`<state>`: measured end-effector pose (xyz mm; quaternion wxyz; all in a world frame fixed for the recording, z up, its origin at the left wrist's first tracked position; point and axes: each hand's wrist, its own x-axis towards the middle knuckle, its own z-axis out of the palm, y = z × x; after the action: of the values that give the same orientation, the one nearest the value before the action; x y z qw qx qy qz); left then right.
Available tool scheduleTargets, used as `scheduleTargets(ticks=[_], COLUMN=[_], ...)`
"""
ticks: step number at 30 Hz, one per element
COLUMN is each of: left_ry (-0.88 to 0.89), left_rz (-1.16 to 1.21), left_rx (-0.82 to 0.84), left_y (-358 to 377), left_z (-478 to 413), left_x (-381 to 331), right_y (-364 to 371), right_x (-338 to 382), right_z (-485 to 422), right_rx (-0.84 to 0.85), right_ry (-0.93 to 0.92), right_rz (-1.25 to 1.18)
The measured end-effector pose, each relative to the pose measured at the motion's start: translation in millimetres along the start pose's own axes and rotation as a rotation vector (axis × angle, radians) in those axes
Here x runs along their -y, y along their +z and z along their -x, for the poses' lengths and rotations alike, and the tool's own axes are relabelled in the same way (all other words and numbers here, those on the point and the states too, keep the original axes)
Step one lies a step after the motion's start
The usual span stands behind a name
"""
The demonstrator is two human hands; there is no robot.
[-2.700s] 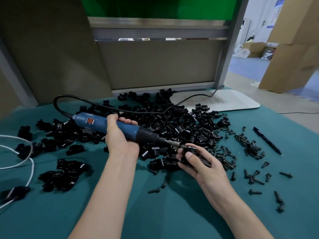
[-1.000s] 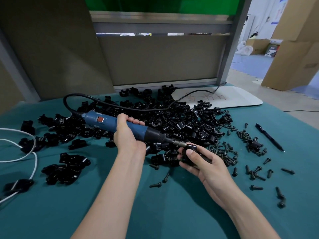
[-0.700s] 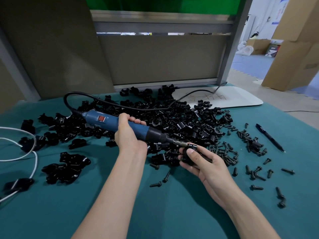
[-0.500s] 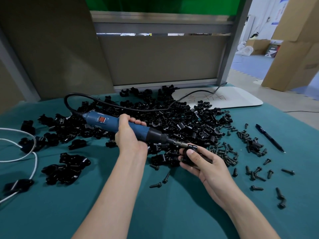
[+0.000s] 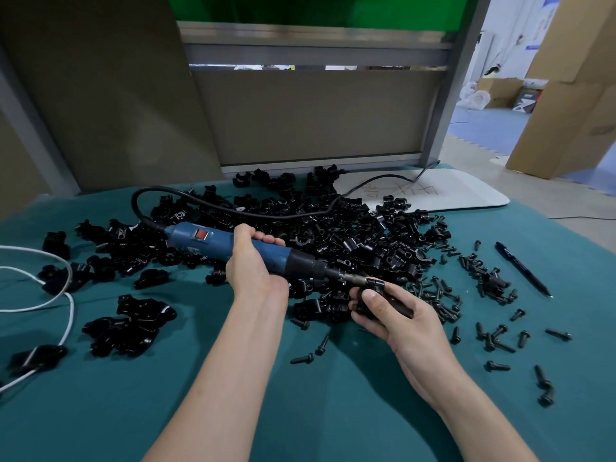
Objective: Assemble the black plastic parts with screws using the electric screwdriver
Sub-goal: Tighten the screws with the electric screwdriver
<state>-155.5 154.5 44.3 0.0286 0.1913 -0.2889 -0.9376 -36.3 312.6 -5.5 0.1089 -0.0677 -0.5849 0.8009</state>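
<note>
The left hand (image 5: 254, 265) wraps the screwdriver (image 5: 206, 240), aiming its tip at the part (image 5: 374, 285) the right hand (image 5: 396, 316) pinches steady. Spare screws (image 5: 490, 335) lie handy at three o'clock.

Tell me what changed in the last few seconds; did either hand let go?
Nothing visibly changed. The left hand still grips the electric screwdriver, its bit at the black part held in the right hand. The pile and loose screws lie as before.

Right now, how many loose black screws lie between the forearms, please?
3 short black screws: one beside the pile of black plastic parts, one just nearer, one nearest; forearms may hide more.
</note>
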Motion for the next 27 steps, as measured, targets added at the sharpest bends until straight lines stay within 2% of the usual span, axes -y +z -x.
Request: scheduleTargets(ticks=[9, 12, 15, 18, 25, 27], left_ry=[0.026, 0.01, -0.047, -0.129, -0.191, -0.197], left_rz=[0.002, -0.001, 0.003, -0.004, -0.044, -0.025], left_rx=[0.012, -0.052, -0.182, -0.216, -0.214, -0.22], left_y=[9.3, 13.2, 14.3, 8.6, -0.1, -1.9], left_z=[10.5, 12.9, 7.3, 0.6, -5.0, -7.4], left_x=[-5.2, -8.6, -15.4, -20.7, -24.3, -29.6], right_y=[-1.2, -1.4, -1.0, -0.3, 0.5, -3.2], right_x=[0.2, -0.4, 0.9, 2.1, 0.7, 4.5], right_z=[-0.7, 0.0, 3.2, 5.8, 7.2, 8.3], right_rx=[0.004, 0.026, 0.033, 0.035, 0.084, 0.082], right_ry=[-0.013, -0.037, -0.102, -0.224, -0.287, -0.281], right_rz=[-0.032, -0.003, 0.174, 0.45, 0.551, 0.515])
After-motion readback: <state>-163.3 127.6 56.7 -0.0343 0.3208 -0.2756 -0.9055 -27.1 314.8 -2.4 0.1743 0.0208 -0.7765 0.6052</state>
